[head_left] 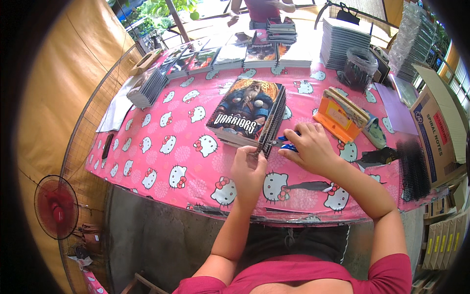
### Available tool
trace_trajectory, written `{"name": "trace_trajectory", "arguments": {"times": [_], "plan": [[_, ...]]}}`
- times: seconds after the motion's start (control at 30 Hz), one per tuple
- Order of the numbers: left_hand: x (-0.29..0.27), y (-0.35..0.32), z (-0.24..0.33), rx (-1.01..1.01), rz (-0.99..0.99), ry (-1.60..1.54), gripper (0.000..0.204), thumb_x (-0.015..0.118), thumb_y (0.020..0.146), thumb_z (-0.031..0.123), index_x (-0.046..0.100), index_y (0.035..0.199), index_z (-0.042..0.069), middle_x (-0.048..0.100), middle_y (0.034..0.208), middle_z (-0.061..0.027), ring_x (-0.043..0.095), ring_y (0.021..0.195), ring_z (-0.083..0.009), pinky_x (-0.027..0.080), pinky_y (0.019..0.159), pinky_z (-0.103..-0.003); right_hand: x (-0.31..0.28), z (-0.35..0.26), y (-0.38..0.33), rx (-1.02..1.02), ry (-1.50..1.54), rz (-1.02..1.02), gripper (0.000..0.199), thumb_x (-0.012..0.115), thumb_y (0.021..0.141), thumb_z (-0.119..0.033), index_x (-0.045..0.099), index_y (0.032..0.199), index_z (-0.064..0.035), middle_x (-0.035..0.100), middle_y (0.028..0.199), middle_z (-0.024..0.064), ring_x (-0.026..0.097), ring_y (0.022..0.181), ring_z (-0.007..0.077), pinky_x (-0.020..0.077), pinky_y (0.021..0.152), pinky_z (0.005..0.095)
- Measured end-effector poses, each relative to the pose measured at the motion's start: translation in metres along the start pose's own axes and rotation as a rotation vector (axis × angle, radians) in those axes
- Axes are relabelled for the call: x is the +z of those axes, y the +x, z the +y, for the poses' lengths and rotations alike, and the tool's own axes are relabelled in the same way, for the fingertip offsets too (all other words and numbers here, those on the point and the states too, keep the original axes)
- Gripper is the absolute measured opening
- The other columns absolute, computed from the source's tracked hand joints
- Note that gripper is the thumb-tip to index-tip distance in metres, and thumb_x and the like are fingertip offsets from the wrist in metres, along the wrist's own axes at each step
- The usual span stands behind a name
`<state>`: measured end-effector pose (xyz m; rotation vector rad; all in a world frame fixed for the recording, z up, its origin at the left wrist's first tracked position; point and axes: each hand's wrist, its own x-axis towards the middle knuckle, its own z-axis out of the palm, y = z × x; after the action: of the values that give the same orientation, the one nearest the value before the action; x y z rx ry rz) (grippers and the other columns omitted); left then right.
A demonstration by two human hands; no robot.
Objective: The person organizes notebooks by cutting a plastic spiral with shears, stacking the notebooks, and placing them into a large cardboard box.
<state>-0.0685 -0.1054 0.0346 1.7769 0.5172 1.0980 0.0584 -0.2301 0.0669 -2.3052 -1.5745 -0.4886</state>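
Nearest the camera, the left hand [248, 172] pinches the near end of the black spiral binding on a stack of notebooks [247, 113] lying at table centre on the pink patterned tablecloth [161, 152]. The right hand [309, 147] closes around blue-handled pliers [285, 143] at the spiral. An orange box [334, 120] sits just right.

A pink cartoon-cat tablecloth [161, 147] covers the table; a red fan [55, 206] stands left.
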Motion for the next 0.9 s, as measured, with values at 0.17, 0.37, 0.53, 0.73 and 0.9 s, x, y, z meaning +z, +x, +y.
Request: {"name": "trace_trajectory", "arguments": {"times": [0.17,0.37,0.53,0.73,0.9], "plan": [[0.001,0.000,0.002,-0.046,-0.008,-0.001,0.014,0.066,0.077,0.002,0.058,0.089,0.001,0.056,0.070,0.0007,0.048,0.058,-0.0032,0.039,0.051,-0.021,0.006,0.001,0.006,-0.075,-0.065,0.065,0.040,0.058,0.083,-0.046,0.054,0.106,-0.0133,0.054,0.097,0.0121,0.054,0.095,0.0304,0.0391,0.078,0.0534],[0.001,-0.002,-0.011,0.066,0.040,-0.044,0.014,0.067,0.076,-0.001,0.058,0.088,-0.001,0.060,0.073,-0.0014,0.052,0.062,-0.0034,0.042,0.054,-0.019,0.008,0.007,0.012,-0.074,0.096,0.001,0.046,0.063,0.077,-0.049,0.058,0.091,-0.0054,0.058,0.086,0.0112,0.059,0.083,0.0272,0.0459,0.073,0.0434],[0.002,-0.003,-0.014,-0.040,0.018,-0.114,0.013,0.067,0.078,0.000,0.056,0.086,-0.001,0.060,0.075,-0.0024,0.053,0.065,-0.0031,0.043,0.057,-0.018,0.006,0.010,0.022,0.068,0.084,-0.246,0.052,0.063,0.074,-0.054,0.058,0.076,-0.0021,0.059,0.074,0.0118,0.060,0.073,0.0272,0.0480,0.065,0.0364],[-0.003,0.001,-0.013,-0.163,-0.002,-0.139,0.023,0.066,0.081,0.004,0.045,0.090,0.002,0.056,0.077,-0.0023,0.051,0.064,-0.0035,0.043,0.056,-0.018,0.003,0.007,0.011,0.131,0.048,-0.222,0.056,0.062,0.074,-0.057,0.058,0.080,-0.0017,0.060,0.079,0.0133,0.061,0.081,0.0300,0.0452,0.080,0.0442],[-0.003,0.000,-0.010,-0.189,-0.034,-0.148,0.027,0.067,0.080,0.003,0.043,0.093,0.003,0.056,0.080,-0.0031,0.051,0.064,-0.0037,0.042,0.055,-0.017,0.017,0.010,0.009,-0.024,-0.108,0.050,0.056,0.062,0.074,-0.057,0.059,0.088,-0.0020,0.061,0.084,0.0125,0.060,0.089,0.0288,0.0407,0.085,0.0494]]}}
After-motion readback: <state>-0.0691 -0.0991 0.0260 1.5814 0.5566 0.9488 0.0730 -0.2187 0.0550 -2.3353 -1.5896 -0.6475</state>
